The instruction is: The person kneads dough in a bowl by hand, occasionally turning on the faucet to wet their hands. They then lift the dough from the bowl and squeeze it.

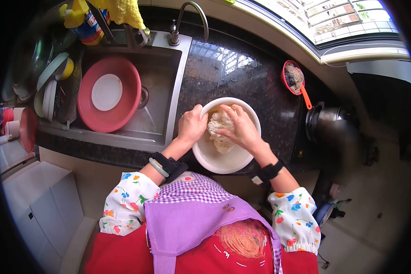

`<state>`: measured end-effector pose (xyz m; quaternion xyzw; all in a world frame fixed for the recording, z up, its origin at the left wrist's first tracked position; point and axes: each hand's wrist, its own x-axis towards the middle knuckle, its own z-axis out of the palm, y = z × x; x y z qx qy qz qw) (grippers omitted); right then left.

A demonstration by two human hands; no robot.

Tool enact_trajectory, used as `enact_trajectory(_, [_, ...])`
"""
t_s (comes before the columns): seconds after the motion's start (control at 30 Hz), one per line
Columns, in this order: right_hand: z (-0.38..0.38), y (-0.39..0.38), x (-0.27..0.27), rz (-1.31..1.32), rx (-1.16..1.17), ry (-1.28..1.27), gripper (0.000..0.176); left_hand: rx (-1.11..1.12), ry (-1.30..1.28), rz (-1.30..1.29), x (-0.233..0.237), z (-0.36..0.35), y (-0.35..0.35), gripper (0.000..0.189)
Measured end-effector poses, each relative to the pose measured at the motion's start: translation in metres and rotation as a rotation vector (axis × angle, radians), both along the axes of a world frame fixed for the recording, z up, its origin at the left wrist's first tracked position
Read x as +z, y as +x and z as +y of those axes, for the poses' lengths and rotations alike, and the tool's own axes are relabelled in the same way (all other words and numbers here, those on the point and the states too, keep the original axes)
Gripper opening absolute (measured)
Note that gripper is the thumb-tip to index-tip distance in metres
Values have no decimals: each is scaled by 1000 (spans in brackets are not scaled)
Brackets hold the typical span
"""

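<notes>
A white bowl [255, 119] sits near the front edge of the dark countertop. Inside it lies a lumpy, pale mass of dough [220, 124], rough on its surface. The bowl's left rim is gripped by my left hand [192, 124], with the fingers closed over the edge. My right hand [243, 129] reaches into the bowl from the right, its curved fingers and thumb set apart around the dough and touching it. Part of the dough is hidden beneath that hand.
Left of the bowl, a sink [162, 91] holds a red basin [131, 91] with a white plate [107, 92] in it. A faucet [174, 37] rises behind. At the back right lies a red-handled strainer [293, 78], near a metal pot [324, 116]. Dishes [51, 98] stand far left.
</notes>
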<state>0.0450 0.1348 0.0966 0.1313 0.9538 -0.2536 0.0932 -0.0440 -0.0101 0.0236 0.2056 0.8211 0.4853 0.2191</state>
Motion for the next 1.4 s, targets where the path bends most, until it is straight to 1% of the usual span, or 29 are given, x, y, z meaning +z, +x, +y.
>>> enact_trajectory(0.03, [-11, -1, -12, 77, 24, 170, 62, 0, 4, 14, -3, 2, -2, 19])
enact_trajectory(0.1, [-16, -9, -26, 166, 65, 191, 53, 14, 39, 11, -9, 7, -8, 19])
enact_trajectory(0.13, [-17, -12, -23, 182, 61, 197, 53, 8, 44, -3, -8, 9, -12, 20])
enact_trajectory(0.2, [-23, -10, -15, 189, 147, 87, 44, 24, 61, 22, -17, 13, -23, 20])
enact_trajectory(0.23, [-27, -6, 2, 190, 152, 57, 38, 48, 78, 26, -20, 16, -30, 20])
enact_trajectory(0.3, [-22, 8, 19, 144, 186, 105, 39, 78, 93, 68, -23, 18, -49, 22])
enact_trajectory(0.33, [-16, 14, 23, 156, 181, 116, 39, 60, 70, 75, -20, 19, -56, 22])
enact_trajectory(0.4, [-4, 22, 27, 69, 125, 93, 41, 34, 47, 62, -16, 22, -59, 23])
enact_trajectory(0.43, [-1, 21, 23, 81, 118, 101, 41, 26, 46, 41, -17, 23, -58, 23])
enact_trajectory(0.53, [2, 20, -3, 81, 247, 90, 43, 56, 85, 36, -15, 23, -50, 22])
enact_trajectory(0.57, [3, 21, -14, 126, 288, 78, 41, 68, 96, 46, -11, 23, -49, 22])
enact_trajectory(0.63, [2, 14, -28, 179, 264, 43, 38, 78, 108, 51, -7, 24, -48, 21])
enact_trajectory(0.67, [6, 7, -28, 119, 268, 59, 35, 71, 113, 40, -6, 23, -48, 20])
enact_trajectory(0.77, [10, -20, -57, 109, 233, 15, 35, 60, 121, 35, -2, 22, -46, 19])
enact_trajectory(0.8, [14, -31, -65, 106, 266, 15, 38, 63, 126, 49, -3, 22, -46, 19])
enact_trajectory(0.83, [12, -38, -69, 104, 270, 21, 38, 66, 133, 47, -6, 21, -45, 19])
enact_trajectory(0.9, [11, -50, -72, 120, 273, 111, 41, 64, 118, 29, -8, 22, -45, 18])
enact_trajectory(0.97, [11, -53, -77, 113, 269, 110, 41, 63, 139, 36, -9, 22, -44, 18])
enact_trajectory(1.03, [9, -57, -77, 60, 247, 148, 46, 80, 112, 81, -10, 23, -45, 21])
enact_trajectory(1.07, [9, -57, -75, 71, 232, 89, 48, 61, 76, 82, -11, 23, -47, 20])
enact_trajectory(1.1, [9, -57, -76, 86, 231, 99, 48, 60, 85, 98, -13, 23, -48, 20])
enact_trajectory(1.17, [6, -57, -71, -75, 173, 48, 49, -8, 73, 132, -13, 24, -51, 20])
enact_trajectory(1.2, [11, -59, -67, -200, 188, -32, 54, -18, 73, 151, -13, 24, -54, 20])
enact_trajectory(1.23, [14, -61, -49, -179, 175, -32, 54, -55, 32, 145, -13, 23, -55, 21])
enact_trajectory(1.27, [17, -60, -20, -200, 188, -190, 58, -89, -7, 137, -13, 24, -57, 21])
enact_trajectory(1.3, [20, -49, -1, -229, 204, -353, 63, -99, -9, 144, -13, 20, -52, 21])
enact_trajectory(1.33, [38, -39, -13, -91, 145, -296, 58, -145, -9, 135, -11, 22, -57, 20])
enact_trajectory(1.37, [50, -38, -36, -171, 27, -148, 50, -187, -14, 111, -13, 21, -58, 20])
enact_trajectory(1.4, [47, -38, -37, -172, -103, -255, 53, -197, 12, 110, -18, 22, -58, 20])
